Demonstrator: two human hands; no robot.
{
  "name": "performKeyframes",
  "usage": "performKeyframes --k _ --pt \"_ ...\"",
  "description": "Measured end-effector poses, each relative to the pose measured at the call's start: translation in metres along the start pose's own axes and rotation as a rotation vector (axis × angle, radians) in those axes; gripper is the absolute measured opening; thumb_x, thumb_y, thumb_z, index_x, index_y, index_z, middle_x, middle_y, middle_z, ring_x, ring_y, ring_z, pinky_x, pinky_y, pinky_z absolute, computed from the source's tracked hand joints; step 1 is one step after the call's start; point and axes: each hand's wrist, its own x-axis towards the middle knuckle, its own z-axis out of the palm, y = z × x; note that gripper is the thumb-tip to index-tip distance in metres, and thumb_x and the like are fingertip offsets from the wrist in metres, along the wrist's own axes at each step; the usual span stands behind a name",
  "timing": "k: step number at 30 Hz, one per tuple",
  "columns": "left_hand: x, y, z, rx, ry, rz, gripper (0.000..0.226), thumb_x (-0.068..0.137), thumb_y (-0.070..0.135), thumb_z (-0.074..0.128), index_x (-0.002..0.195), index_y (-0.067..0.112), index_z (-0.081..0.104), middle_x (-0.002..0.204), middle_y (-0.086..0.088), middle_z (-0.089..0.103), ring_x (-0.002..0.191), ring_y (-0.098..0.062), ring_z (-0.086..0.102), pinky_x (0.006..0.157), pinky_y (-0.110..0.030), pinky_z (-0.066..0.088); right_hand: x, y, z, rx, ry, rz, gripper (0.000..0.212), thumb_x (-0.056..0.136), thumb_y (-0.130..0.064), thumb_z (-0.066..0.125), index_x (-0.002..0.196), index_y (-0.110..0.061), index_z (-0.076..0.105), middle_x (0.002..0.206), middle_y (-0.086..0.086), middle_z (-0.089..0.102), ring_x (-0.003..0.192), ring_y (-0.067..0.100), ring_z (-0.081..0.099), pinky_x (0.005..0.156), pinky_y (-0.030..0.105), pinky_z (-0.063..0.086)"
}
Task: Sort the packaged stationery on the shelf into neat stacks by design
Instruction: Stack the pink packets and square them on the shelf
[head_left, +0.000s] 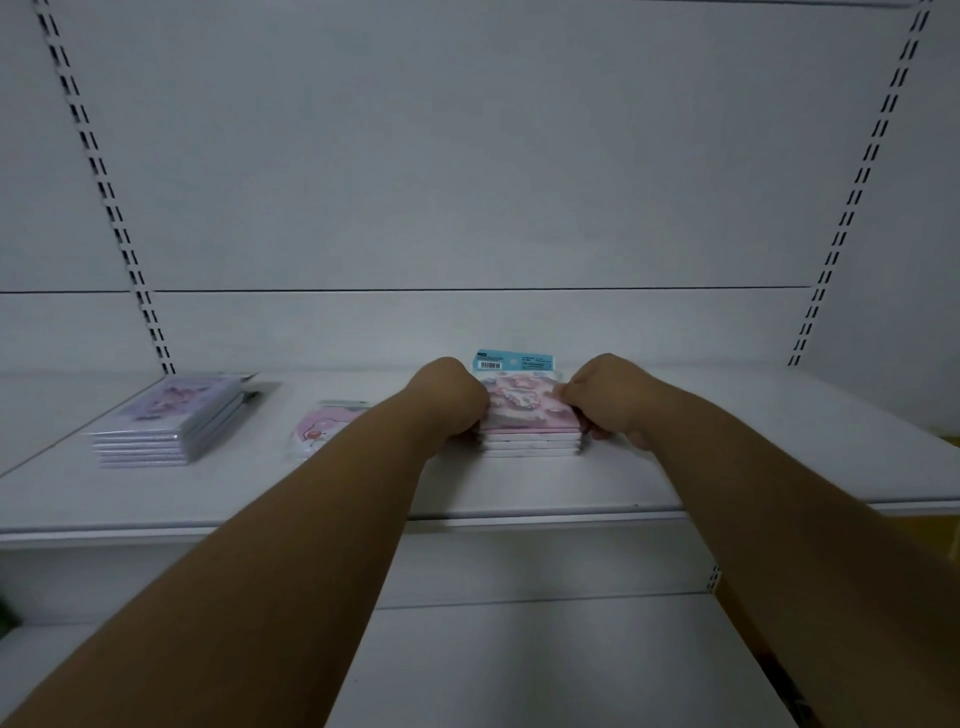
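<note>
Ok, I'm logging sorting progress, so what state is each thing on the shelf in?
Purple stack: neat, untouched, far left.
Single pink pack: lying flat alone, partly hidden by the left forearm.
Pink stack: gripped at both sides.
Left hand: closed on the pink stack.
Right hand: closed on the pink stack.

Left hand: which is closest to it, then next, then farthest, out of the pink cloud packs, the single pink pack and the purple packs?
1. Pink cloud-print stack of packets: touching the left hand, on its right.
2. Single flat pink packet: just left of that hand, partly hidden by the forearm.
3. Purple stack of packets: far left on the white shelf.
</note>
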Motion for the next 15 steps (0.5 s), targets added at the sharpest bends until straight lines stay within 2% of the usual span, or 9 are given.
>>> performKeyframes --k 2,4,7,9,12,14,15 --pt "0.002 -0.003 0.001 0.000 -0.021 0.019 0.025 0.096 0.020 0.047 0.105 0.004 0.063 0.084 -0.011 0.060 0.080 -0.022 0.059 0.059 -0.023 0.041 -0.001 -0.001 0.001 -0.007 0.007 -0.001 0.031 0.095 -0.030 0.055 0.088 0.000 0.061 0.081 0.018 0.060 0.071 0.029 0.055 0.070 0.036 0.050" --pt "0.003 -0.005 0.000 0.071 -0.039 0.056 0.018 0.094 0.020 0.050 0.093 0.006 0.061 0.087 -0.013 0.063 0.064 -0.016 0.053 0.048 -0.022 0.038 -0.001 -0.002 0.004 -0.046 0.031 -0.010 0.032 0.095 -0.031 0.054 0.089 -0.001 0.061 0.082 0.017 0.060 0.072 0.029 0.054 0.068 0.035 0.046" --pt "0.006 -0.009 -0.001 -0.082 -0.035 0.074 0.025 0.094 0.014 0.051 0.107 -0.004 0.063 0.099 -0.017 0.068 0.054 -0.011 0.052 0.036 -0.016 0.040 0.000 0.003 0.004 -0.051 0.065 -0.009 0.036 0.096 -0.035 0.050 0.081 -0.004 0.059 0.076 0.014 0.060 0.066 0.027 0.052 0.062 0.031 0.043" --pt "0.003 -0.012 -0.002 -0.092 -0.033 0.073 0.028 0.095 0.011 0.049 0.111 -0.009 0.061 0.085 -0.014 0.066 0.055 -0.015 0.058 0.036 -0.012 0.043 -0.002 0.012 0.002 -0.108 0.100 -0.016 0.040 0.097 -0.038 0.044 0.080 -0.006 0.060 0.073 0.010 0.059 0.066 0.025 0.055 0.062 0.030 0.044" --pt "-0.004 -0.010 -0.006 -0.045 -0.113 0.080 0.025 0.093 0.012 0.052 0.109 -0.005 0.063 0.072 -0.005 0.061 0.059 -0.017 0.062 0.045 -0.015 0.050 -0.008 0.018 0.005 -0.168 0.138 -0.065 0.045 0.097 -0.040 0.043 0.069 -0.008 0.060 0.062 0.005 0.057 0.057 0.018 0.053 0.050 0.028 0.037" --pt "-0.014 -0.006 -0.011 0.069 -0.121 0.060 0.027 0.091 0.020 0.060 0.112 0.003 0.064 0.077 -0.003 0.063 0.075 -0.019 0.063 0.071 -0.020 0.053 -0.012 0.017 0.008 -0.161 0.129 -0.100 0.045 0.096 -0.040 0.047 0.062 -0.013 0.056 0.058 0.004 0.056 0.054 0.015 0.051 0.047 0.027 0.033" --pt "-0.016 -0.004 -0.011 0.184 -0.110 0.108 0.030 0.090 0.024 0.063 0.113 0.006 0.064 0.082 -0.004 0.065 0.083 -0.020 0.063 0.081 -0.022 0.050 -0.014 0.015 0.009 -0.163 0.124 -0.109 0.044 0.096 -0.039 0.047 0.062 -0.014 0.055 0.058 0.003 0.055 0.054 0.015 0.051 0.047 0.026 0.032"
